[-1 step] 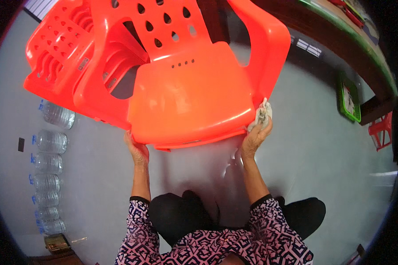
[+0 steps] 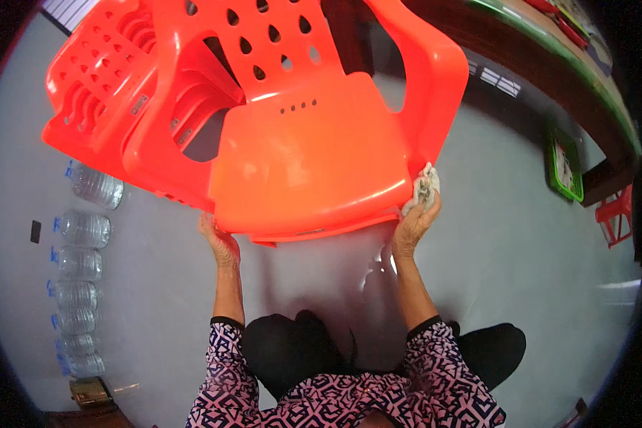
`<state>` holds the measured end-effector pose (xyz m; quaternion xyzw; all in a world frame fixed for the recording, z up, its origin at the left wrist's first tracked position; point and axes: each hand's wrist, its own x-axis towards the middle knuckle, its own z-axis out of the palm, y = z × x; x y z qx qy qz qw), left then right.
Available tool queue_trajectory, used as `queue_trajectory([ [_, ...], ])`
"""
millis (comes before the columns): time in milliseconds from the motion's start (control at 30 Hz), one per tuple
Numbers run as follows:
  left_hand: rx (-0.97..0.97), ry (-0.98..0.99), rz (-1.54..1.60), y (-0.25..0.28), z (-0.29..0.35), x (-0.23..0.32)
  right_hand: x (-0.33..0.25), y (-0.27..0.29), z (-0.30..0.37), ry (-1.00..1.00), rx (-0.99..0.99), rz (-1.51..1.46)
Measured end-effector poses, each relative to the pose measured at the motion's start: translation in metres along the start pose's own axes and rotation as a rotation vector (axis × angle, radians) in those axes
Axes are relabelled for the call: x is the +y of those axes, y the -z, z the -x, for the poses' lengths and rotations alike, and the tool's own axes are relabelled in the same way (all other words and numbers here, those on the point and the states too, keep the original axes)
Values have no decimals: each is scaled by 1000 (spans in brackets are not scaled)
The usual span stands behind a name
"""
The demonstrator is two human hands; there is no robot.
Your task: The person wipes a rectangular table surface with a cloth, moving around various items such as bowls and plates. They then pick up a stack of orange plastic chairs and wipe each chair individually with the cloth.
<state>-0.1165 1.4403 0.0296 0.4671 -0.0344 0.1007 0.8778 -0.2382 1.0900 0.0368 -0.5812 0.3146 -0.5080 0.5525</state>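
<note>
A red plastic armchair [image 2: 310, 160] with drop-shaped holes in its backrest stands before me, its seat facing up. My left hand [image 2: 222, 242] grips it at the front left corner of the seat, with the fingertips partly hidden under the edge. At the front right corner, my right hand [image 2: 415, 227] is closed on a crumpled whitish cloth [image 2: 424, 191] with darker spots, pressed against the chair where the armrest support meets the seat. A second red edge shows just beneath the seat's front.
Stacked red chairs [image 2: 100, 78] stand close by at the left. Several clear water bottles [image 2: 82, 264] with blue parts line the floor on the far left. A green-edged table [image 2: 549, 53] curves along the upper right, near a green basket [image 2: 567, 167] and a red stool [image 2: 615, 214].
The whole view has shifted very slightly. My hands, the cloth and the chair keep the same places relative to each other.
</note>
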Motion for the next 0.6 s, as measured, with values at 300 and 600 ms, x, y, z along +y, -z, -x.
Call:
queue_trajectory([
  [300, -116, 9, -451, 38, -70, 44, -23, -8, 21, 139, 1, 95],
  [600, -242, -65, -444, -30, -4, 69, -16, -4, -113, 214, -89, -18],
])
